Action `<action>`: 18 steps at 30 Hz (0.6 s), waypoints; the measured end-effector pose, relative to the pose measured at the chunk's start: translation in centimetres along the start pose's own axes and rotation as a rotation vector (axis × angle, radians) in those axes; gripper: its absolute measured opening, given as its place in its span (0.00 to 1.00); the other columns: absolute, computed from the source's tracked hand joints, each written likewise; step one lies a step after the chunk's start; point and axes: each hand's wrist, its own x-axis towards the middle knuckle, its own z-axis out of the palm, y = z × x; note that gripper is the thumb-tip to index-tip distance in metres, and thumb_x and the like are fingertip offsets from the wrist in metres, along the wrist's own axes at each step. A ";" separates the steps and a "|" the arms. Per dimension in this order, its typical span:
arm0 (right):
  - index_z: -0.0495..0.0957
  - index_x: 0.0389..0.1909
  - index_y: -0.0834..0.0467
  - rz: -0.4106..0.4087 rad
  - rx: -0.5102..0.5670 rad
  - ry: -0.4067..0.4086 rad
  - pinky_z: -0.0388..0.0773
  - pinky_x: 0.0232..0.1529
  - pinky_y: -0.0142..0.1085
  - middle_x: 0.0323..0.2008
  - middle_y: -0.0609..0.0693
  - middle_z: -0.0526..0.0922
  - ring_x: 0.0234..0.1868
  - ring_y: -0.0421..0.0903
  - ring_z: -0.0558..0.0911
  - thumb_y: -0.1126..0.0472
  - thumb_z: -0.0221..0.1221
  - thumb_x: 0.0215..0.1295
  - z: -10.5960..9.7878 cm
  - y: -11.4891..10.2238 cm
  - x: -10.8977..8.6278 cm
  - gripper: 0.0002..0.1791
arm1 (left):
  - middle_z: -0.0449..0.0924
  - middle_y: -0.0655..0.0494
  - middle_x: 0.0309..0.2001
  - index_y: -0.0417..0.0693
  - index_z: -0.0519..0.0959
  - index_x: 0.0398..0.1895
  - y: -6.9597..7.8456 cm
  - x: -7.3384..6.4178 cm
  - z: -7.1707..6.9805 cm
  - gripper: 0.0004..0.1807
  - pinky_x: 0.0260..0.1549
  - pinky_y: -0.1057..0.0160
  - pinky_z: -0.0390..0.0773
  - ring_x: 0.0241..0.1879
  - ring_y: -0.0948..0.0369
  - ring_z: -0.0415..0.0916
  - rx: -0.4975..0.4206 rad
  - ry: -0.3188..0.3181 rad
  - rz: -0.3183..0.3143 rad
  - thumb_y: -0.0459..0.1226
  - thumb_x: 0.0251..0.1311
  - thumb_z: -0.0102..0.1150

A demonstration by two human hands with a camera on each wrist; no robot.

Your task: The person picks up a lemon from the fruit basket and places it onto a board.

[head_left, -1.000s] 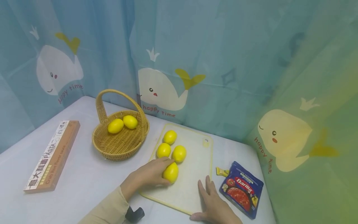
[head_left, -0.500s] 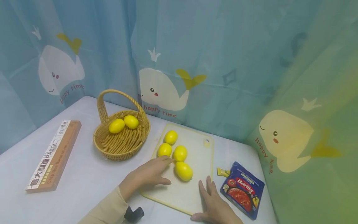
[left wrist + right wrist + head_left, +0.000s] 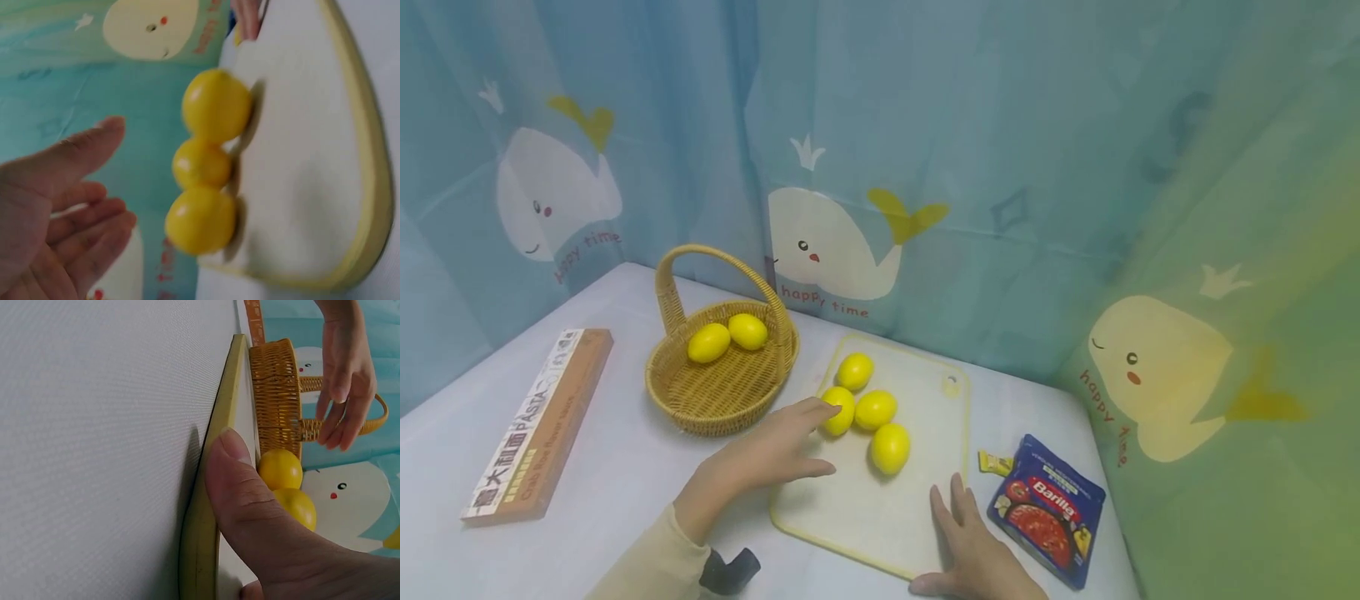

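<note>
Several lemons [image 3: 891, 448] lie in a cluster on a white cutting board [image 3: 850, 508] with a yellow rim. My left hand [image 3: 775, 446] hovers over the board's left side, fingers extended and thumb apart, holding nothing. In the head view its fingertips overlap the leftmost lemon [image 3: 838, 412]; the left wrist view shows a gap between the hand [image 3: 75, 212] and the lemons [image 3: 217, 106]. My right hand [image 3: 973, 546] rests at the board's near right corner, fingers spread. The right wrist view shows its thumb [image 3: 240, 481] lying against the board's edge [image 3: 215, 425].
A wicker basket [image 3: 722, 421] with a tall handle holds two lemons [image 3: 709, 342] behind the board's left side. A long pasta box [image 3: 553, 425] lies far left. Right of the board are a blue Barilla pouch [image 3: 1047, 512] and a small yellow packet [image 3: 995, 462]. A curtain [image 3: 1015, 275] hangs behind.
My left hand has let go of the nearest lemon and drawn back to the left. That lemon has shifted right on the board. My right hand stays at the corner.
</note>
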 end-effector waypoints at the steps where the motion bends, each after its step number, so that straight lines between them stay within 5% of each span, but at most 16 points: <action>1: 0.55 0.73 0.52 0.003 0.005 -0.002 0.69 0.51 0.68 0.74 0.65 0.41 0.69 0.72 0.50 0.26 0.66 0.23 0.0 0.0 0.0 0.69 | 0.71 0.52 0.63 0.45 0.68 0.65 -0.2 -0.2 -0.4 0.38 0.63 0.55 0.70 0.62 0.56 0.70 -0.014 0.016 -0.003 0.49 0.51 0.68; 6: 0.54 0.73 0.51 0.009 0.016 -0.011 0.68 0.50 0.69 0.74 0.66 0.40 0.69 0.73 0.50 0.26 0.66 0.23 0.0 -0.1 0.0 0.70 | 0.70 0.55 0.63 0.49 0.68 0.66 -1.6 -1.2 -2.4 0.37 0.56 0.55 0.76 0.56 0.57 0.74 -0.071 0.094 -0.004 0.48 0.52 0.67; 18: 0.54 0.73 0.53 -0.016 0.028 0.003 0.70 0.49 0.68 0.74 0.67 0.41 0.68 0.74 0.51 0.25 0.65 0.23 0.2 0.0 -0.1 0.70 | 0.74 0.50 0.60 0.46 0.73 0.61 -5.5 -2.2 -5.7 0.32 0.59 0.47 0.72 0.61 0.50 0.70 -0.003 0.350 0.050 0.43 0.51 0.70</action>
